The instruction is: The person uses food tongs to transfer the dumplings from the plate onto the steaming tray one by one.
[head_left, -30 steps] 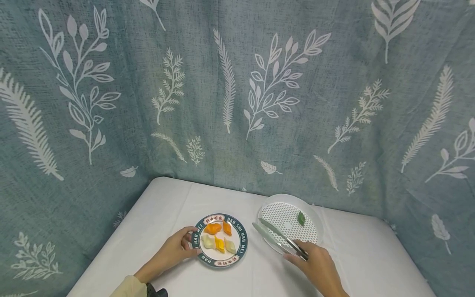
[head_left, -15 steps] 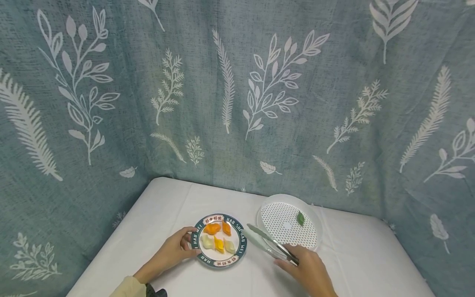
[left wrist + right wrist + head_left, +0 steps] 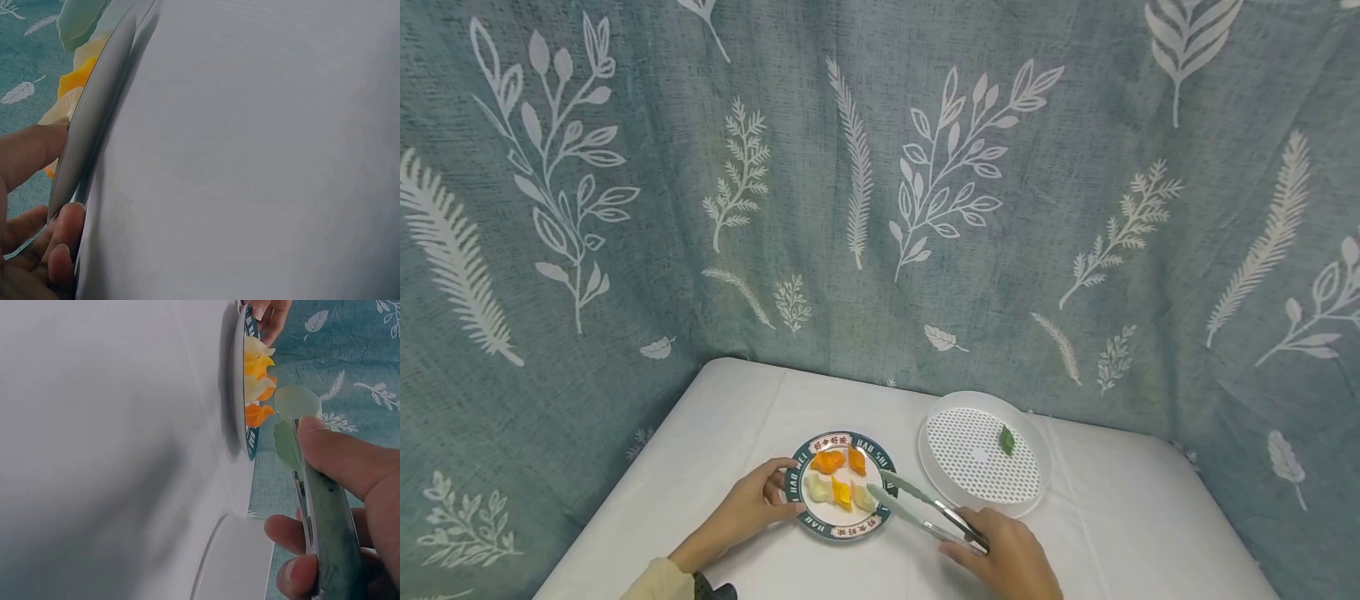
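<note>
My left hand (image 3: 760, 497) grips the left rim of a round plate (image 3: 822, 527) with a dark green lettered border. In the left wrist view its thumb (image 3: 34, 150) lies over the rim and the other fingers curl below. On the plate sit several small dumplings: two orange ones (image 3: 827, 462), a yellow one (image 3: 842, 493) and two pale ones (image 3: 818, 488). Tongs (image 3: 955, 518) with pale green tips are held in my right hand (image 3: 1011, 557). Their tips, spread apart, reach over the plate's right rim beside the right pale dumpling, with nothing between them.
A white round steamer tray (image 3: 1041, 446) with a perforated bottom stands right of the plate, near the table's back edge. One green dumpling (image 3: 1007, 440) lies in it. A leaf-patterned curtain (image 3: 880, 333) hangs behind the white-covered table (image 3: 752, 400).
My right hand has carried the tongs left, from over the steamer tray to the plate's right side. The left hand and plate hold still.
</note>
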Demonstrator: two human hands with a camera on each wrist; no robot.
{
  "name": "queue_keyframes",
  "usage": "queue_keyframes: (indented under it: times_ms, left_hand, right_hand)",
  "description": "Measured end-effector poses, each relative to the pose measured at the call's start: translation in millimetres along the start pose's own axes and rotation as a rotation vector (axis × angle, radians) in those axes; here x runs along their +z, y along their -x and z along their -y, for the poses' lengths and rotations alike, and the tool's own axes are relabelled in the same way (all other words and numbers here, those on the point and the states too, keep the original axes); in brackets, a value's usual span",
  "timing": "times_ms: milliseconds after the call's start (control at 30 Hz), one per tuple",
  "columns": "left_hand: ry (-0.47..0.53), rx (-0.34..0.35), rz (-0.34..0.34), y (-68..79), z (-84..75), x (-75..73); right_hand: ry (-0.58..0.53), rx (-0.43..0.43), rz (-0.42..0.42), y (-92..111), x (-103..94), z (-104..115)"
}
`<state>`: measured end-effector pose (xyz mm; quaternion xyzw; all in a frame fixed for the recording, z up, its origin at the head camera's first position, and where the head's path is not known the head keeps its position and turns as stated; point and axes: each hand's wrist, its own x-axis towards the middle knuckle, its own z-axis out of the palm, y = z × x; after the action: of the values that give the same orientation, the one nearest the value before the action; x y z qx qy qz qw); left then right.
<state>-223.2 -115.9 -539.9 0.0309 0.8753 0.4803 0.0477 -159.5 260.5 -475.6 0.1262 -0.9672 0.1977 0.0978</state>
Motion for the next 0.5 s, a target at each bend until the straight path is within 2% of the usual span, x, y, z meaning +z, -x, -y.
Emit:
queue_keyframes:
  times_ms: [333,500]
  left_hand:
    - [0.004,0.003,0.0,0.1,0.8,-0.2]
    - [0.0,0.004,0.001,-0.6,1.6,0.1]
  right_hand:
    - [0.01,-0.065,0.031,4.5,6.5,1.8]
    - [0.037,-0.049,0.072,5.5,8.4,3.5]
